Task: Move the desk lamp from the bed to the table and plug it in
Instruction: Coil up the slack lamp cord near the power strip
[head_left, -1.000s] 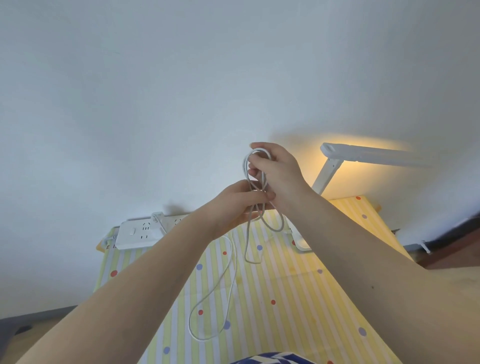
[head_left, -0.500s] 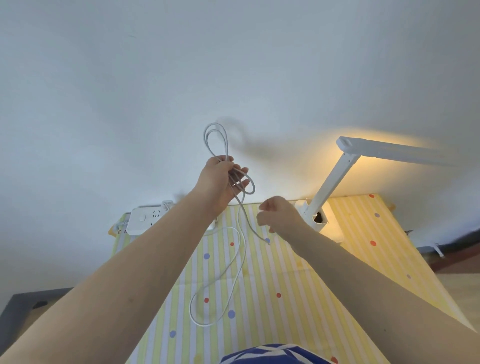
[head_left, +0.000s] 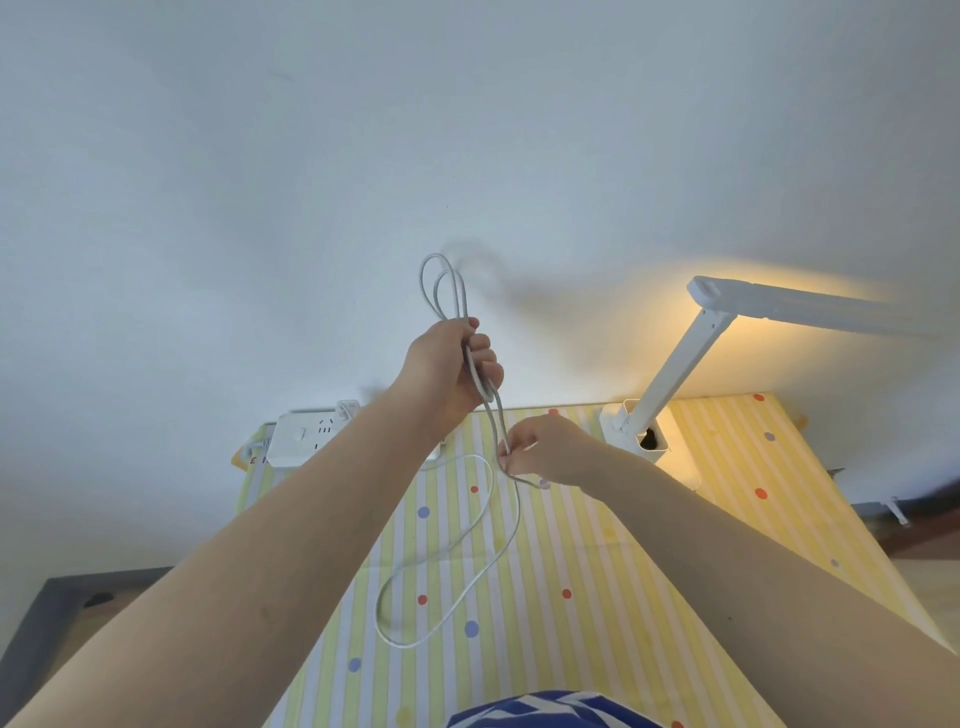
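Note:
The white desk lamp (head_left: 675, 371) stands lit at the back right of the table (head_left: 571, 649), its base (head_left: 636, 436) against the wall and its head stretching right. My left hand (head_left: 454, 369) is raised above the table and grips a bundle of the lamp's white cord (head_left: 441, 571), with two loops sticking up from the fist. Lower down, my right hand (head_left: 545, 452) pinches a strand of the same cord. A long loop of cord lies on the striped cloth below both hands.
A white power strip (head_left: 306, 436) lies at the table's back left by the wall, with a white plug in it. The yellow striped cloth with dots covers the table. A dark grey surface (head_left: 52, 623) sits at lower left. Blue patterned fabric (head_left: 550, 712) shows at the bottom edge.
My hands have come apart: the left rose with the cord bundle, the right dropped to pinch a lower strand. The view shifted, bringing more of the lamp into sight.

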